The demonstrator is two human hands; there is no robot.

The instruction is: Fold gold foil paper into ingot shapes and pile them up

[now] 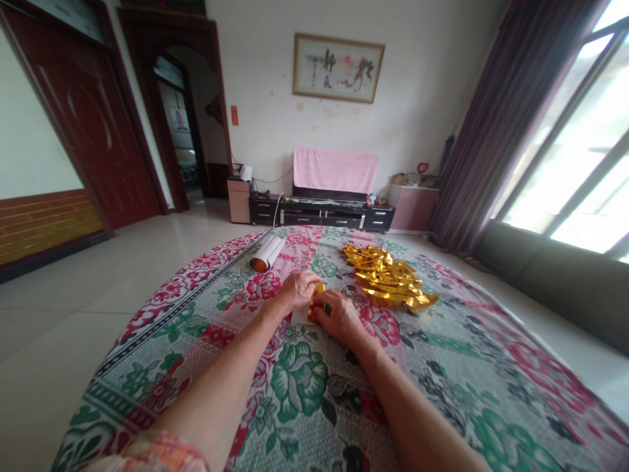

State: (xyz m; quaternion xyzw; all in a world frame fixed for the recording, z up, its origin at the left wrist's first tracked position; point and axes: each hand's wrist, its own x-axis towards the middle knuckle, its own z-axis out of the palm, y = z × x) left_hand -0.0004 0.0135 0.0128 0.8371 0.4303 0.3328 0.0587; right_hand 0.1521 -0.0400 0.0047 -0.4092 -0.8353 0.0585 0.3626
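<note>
A small piece of gold foil paper (319, 288) is between my two hands, low over the middle of the table. My left hand (297, 288) pinches its upper left part with the fingertips. On the near right side, my right hand (339, 313) has its thumb and fingers closed on the same foil. Part of a white sheet (301, 317) shows flat beneath the hands. To the right lies a pile of folded gold foil pieces (390, 280) with pointed ends, set in an overlapping row. A white roll (268, 253) with a gold-brown inside lies to the left, beyond my left hand.
The round table wears a flowered cloth (299, 380) in red, green and grey. Beyond its far edge stands a low black cabinet (322, 215) with a pink cloth (335, 170) draped over something on it. A curtained window (565, 151) is at right, doors at left.
</note>
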